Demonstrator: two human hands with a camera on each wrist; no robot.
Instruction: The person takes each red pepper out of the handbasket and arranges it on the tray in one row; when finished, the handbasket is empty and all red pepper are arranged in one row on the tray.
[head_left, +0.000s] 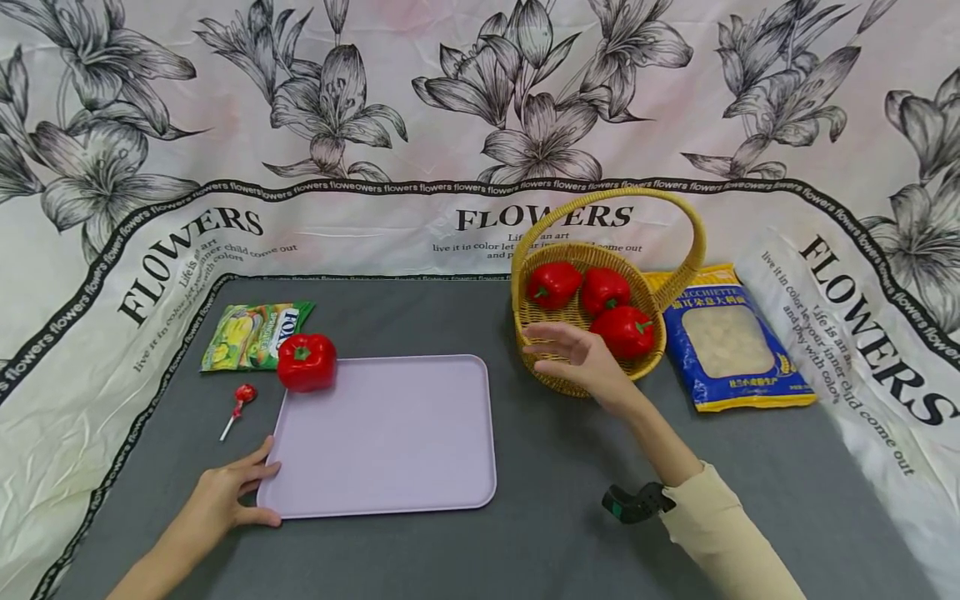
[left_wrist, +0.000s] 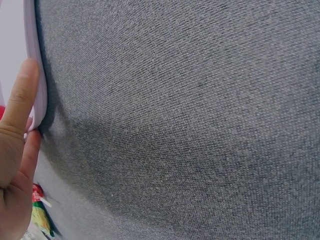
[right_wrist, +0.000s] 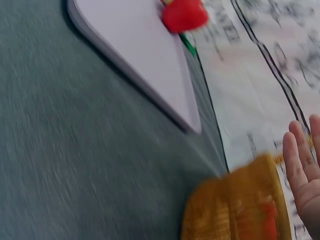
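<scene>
A pale lilac tray (head_left: 390,442) lies on the grey cloth, and my left hand (head_left: 225,492) holds its near left corner. The left wrist view has the thumb (left_wrist: 22,92) along the tray's rim (left_wrist: 34,45), with a finger lower at the corner. One red bell pepper (head_left: 307,363) sits at the tray's far left corner. My right hand (head_left: 581,362) is at the front of a yellow wicker basket (head_left: 558,386), overlapping it in the head view, fingers extended and nothing held. Inside the basket are three red bell peppers (head_left: 555,285).
Left of the tray lies a red-wrapped lollipop (head_left: 240,404). A green and yellow snack packet (head_left: 251,337) is behind it, near the pepper. To the basket's right is a blue and yellow pasta bag (head_left: 735,346). The basket's tall handle (head_left: 630,193) arches up over it.
</scene>
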